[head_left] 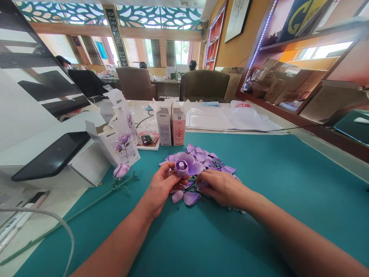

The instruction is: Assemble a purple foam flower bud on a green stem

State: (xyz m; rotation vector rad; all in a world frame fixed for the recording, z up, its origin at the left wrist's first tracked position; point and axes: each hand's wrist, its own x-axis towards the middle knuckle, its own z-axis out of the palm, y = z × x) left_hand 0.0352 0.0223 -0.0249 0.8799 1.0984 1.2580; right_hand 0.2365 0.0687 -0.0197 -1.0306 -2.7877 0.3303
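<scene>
My left hand (161, 188) is shut on a purple foam flower head (181, 168), a tight bud with a few wider petals attached. My right hand (221, 188) lies on the edge of a heap of loose lilac foam petals (203, 159), its fingertips among them. Whether those fingers grip a petal is hidden. A few single petals (191, 198) lie under and between my hands. To the left, a finished purple flower bud (121, 171) sits on a long green stem (75, 209).
A teal mat (219, 238) covers the table. Behind it stand a flower-printed white box (122, 148), two small boxes (171, 127) and plastic bags (230, 119). A black-and-white device (52, 156) stands at the left. Seated people (192, 65) work farther back.
</scene>
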